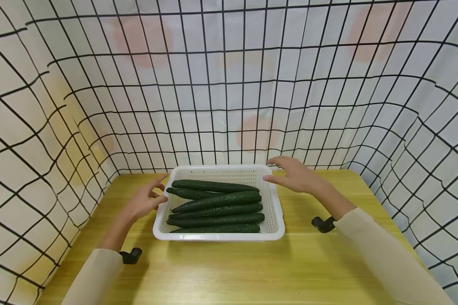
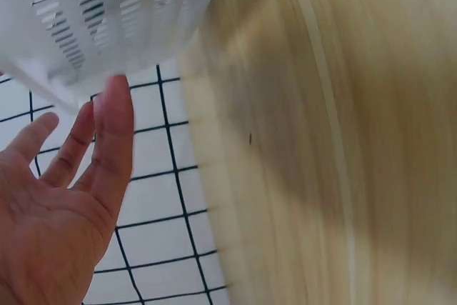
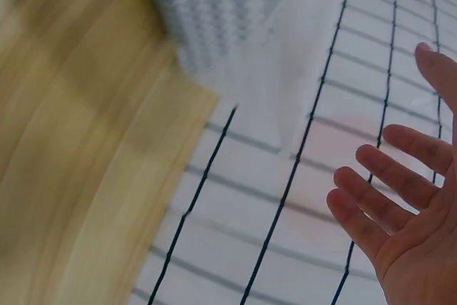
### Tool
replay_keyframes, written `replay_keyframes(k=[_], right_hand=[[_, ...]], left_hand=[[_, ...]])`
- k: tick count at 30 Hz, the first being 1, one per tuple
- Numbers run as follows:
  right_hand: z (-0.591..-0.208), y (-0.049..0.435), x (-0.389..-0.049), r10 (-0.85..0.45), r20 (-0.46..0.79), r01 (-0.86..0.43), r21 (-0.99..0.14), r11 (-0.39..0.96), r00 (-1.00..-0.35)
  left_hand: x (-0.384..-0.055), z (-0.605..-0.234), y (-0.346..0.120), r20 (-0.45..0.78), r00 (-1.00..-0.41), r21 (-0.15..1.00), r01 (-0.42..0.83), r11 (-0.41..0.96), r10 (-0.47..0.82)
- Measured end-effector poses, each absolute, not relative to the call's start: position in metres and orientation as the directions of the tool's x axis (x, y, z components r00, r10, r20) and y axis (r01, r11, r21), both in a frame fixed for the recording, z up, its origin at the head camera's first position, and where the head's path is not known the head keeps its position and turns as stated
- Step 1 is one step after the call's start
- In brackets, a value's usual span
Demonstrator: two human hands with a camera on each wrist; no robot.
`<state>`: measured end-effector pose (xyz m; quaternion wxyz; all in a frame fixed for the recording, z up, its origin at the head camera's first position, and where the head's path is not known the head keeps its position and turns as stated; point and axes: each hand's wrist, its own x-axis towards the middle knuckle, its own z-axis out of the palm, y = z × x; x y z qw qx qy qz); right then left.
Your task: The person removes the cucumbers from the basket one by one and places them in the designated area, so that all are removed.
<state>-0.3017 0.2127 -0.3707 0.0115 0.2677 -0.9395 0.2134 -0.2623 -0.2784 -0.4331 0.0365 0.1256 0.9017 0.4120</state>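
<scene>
A white plastic basket (image 1: 221, 237) with perforated walls sits on the wooden table, holding several dark green cucumbers (image 1: 217, 212) laid side by side. At the basket's left side is my left hand (image 1: 146, 199), fingers loosely bent near the rim; in the left wrist view this hand (image 2: 78, 183) has its fingers extended beside the basket wall (image 2: 107, 26). Over the basket's far right corner hovers my right hand (image 1: 291, 174), thumb and fingers spread apart. The right wrist view shows that hand (image 3: 407, 205) apart from the basket (image 3: 228, 26), its palm holding nothing.
Yellowish wooden tabletop (image 1: 221, 271) extends in front of and beside the basket. Black wire grid (image 1: 229, 106) over white sheeting encloses the back and both sides. Black wrist devices (image 1: 131, 256) show at both sleeves.
</scene>
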Motion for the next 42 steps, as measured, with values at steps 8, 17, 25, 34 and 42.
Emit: replay_keyframes(k=[8,17,25,34,42], right_hand=[[-0.36,0.169,-0.303,-0.562,0.143,-0.556,-0.469,0.686,-0.815],[-0.362,0.128,-0.313,-0.611,0.135,-0.583,-0.509,0.633,-0.78],[-0.381,0.105,-0.322,-0.648,0.092,-0.588,-0.529,0.612,-0.756],[-0.398,0.088,-0.336,-0.646,0.037,-0.554,-0.553,0.622,-0.762],[-0.417,0.074,-0.346,-0.659,-0.01,-0.55,-0.541,0.636,-0.752]], left_hand=[[-0.261,-0.442,-0.267,-0.01,-0.979,0.792,0.118,0.599,0.206],[-0.262,-0.449,-0.255,-0.049,-0.992,0.869,0.015,0.494,0.116],[-0.259,-0.445,-0.252,-0.087,-0.992,0.895,-0.037,0.445,0.094],[-0.257,-0.444,-0.242,-0.122,-0.992,0.928,-0.104,0.358,0.028],[-0.245,-0.427,-0.235,-0.128,-0.991,0.952,-0.114,0.283,0.034]])
